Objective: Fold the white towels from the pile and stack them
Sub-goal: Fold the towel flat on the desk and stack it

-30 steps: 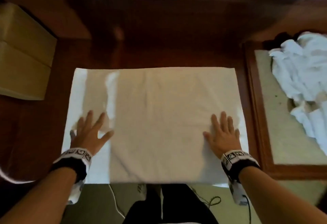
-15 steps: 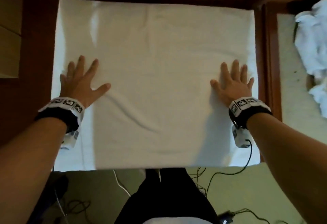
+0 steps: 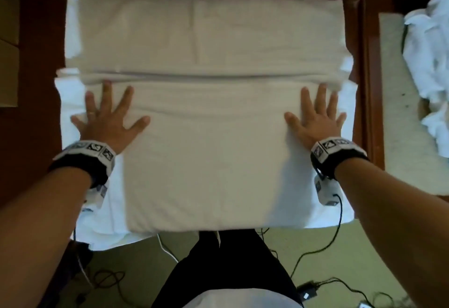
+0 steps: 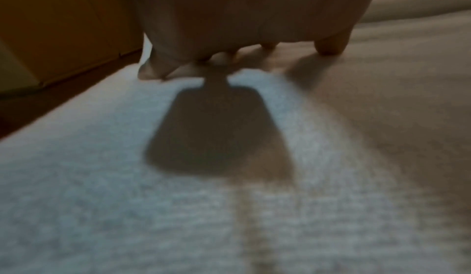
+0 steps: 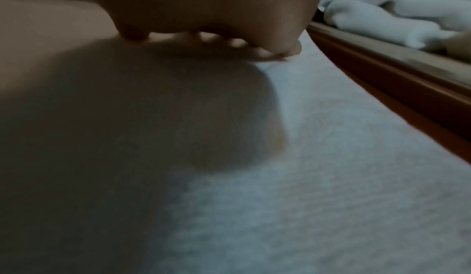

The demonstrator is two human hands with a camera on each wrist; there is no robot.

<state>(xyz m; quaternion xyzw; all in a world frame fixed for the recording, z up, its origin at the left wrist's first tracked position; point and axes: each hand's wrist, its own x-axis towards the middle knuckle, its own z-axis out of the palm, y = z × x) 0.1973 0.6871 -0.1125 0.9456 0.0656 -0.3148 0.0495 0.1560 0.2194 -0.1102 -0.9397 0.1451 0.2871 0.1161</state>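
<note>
My left hand (image 3: 108, 120) and right hand (image 3: 315, 118) lie flat, fingers spread and gripping nothing, pressing the towel (image 3: 206, 137) against the worktop's near edge to smooth it; the pile (image 3: 427, 64) waits at the right edge.

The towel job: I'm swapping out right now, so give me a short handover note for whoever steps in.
Left hand and right hand: both flat, fingers spread, pressing the white towel spread on the table.
A ridge crosses the towel just beyond the fingertips.
The pile of unfolded towels lies to the right.
Done: towel spread out. No finished stack in view.
Left: fold it, stack it, then work through the pile.
</note>
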